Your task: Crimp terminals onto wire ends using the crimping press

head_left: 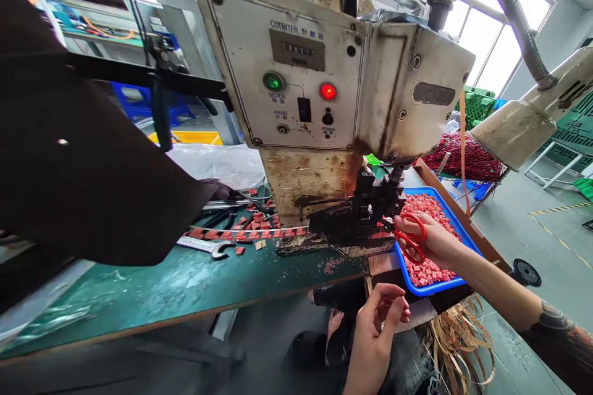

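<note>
My right hand (438,241) is closed on red-handled scissors (412,236), held beside the black tooling (377,203) under the press head. The scissors' blades are hidden or too small to make out. Below and nearer to me, my left hand (377,327) is loosely curled, with a gap between thumb and fingers and nothing visible in it. A strip carrying red pieces (241,234) runs along the table into the tooling from the left. Behind my right hand lies a blue tray (433,289) full of small red blocks (428,207).
The bench press (319,179) has a counter panel with green and red lights lit. A wrench (208,247) and loose red pieces (259,220) lie on the green table (185,296). A dark sheet (92,154) hangs at left. Tan strips (458,339) pile below the tray.
</note>
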Tool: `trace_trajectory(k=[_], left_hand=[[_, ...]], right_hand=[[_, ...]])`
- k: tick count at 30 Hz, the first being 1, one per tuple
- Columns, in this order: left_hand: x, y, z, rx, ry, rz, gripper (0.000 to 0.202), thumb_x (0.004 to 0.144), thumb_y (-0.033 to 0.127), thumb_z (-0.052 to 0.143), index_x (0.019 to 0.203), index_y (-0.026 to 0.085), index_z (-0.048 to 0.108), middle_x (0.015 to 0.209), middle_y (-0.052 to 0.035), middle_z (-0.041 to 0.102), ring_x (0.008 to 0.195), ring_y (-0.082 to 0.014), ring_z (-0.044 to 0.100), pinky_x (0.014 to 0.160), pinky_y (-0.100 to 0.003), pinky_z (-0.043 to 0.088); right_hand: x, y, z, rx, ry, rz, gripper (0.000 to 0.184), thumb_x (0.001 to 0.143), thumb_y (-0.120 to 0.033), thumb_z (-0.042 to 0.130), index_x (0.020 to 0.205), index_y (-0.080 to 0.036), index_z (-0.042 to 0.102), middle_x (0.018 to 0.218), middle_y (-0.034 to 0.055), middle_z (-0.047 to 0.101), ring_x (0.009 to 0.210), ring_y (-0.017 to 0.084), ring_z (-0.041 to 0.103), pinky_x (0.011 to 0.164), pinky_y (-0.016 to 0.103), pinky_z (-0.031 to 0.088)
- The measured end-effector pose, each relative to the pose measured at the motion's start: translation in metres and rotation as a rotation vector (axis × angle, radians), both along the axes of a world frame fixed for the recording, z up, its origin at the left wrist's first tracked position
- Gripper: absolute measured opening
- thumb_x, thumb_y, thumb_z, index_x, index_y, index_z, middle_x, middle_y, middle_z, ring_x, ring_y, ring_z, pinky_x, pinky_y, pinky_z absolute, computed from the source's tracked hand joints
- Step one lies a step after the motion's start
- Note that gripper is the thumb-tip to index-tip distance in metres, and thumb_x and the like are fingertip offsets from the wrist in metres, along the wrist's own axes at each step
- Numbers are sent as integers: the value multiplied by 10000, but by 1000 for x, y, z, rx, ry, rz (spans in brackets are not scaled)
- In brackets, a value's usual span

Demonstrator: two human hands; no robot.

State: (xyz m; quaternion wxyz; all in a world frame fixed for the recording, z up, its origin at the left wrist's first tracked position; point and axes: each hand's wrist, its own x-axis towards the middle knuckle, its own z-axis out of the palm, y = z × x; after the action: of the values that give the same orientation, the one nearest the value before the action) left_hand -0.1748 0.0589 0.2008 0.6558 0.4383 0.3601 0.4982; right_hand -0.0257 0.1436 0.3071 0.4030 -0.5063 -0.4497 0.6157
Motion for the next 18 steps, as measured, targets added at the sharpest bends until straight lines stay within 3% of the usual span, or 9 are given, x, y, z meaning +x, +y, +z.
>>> trace_trajectory(k=[9, 12, 14, 18], left_hand=[[-8, 6, 4, 34, -19, -25, 407, 870, 584, 686, 952, 187, 707, 808, -34, 695, 770, -178, 645, 735, -283, 540], [-7, 7, 6, 26, -27, 3, 412, 864, 585, 694, 960, 184, 708, 841, -42, 707, 786, -184, 654, 758, -290, 547], [-2, 9, 10, 21, -36, 71, 457, 859, 612, 687, 1032, 189, 704, 937, -63, 728, 871, -202, 673, 821, -307, 556], [15, 15, 24, -28, -110, 187, 695, 792, 715, 695, 1289, 232, 638, 1305, -121, 690, 1225, -291, 630, 1048, -404, 516]], right_hand=[[-14, -1, -1, 17, 7, -18, 612, 631, -705, 848, 678, -201, 503, 513, -56, 572, 356, 60, 469, 328, 178, 322], [-20, -2, -5, 32, 31, -63, 596, 597, -665, 879, 679, -195, 522, 501, -71, 549, 351, 49, 439, 323, 174, 302], [-22, -4, -10, 39, 41, -85, 547, 582, -592, 903, 671, -189, 544, 490, -78, 533, 350, 50, 427, 321, 179, 299], [-21, -3, -20, 42, 48, -107, 407, 574, -417, 901, 683, -183, 586, 486, -63, 560, 375, 73, 453, 351, 196, 325]])
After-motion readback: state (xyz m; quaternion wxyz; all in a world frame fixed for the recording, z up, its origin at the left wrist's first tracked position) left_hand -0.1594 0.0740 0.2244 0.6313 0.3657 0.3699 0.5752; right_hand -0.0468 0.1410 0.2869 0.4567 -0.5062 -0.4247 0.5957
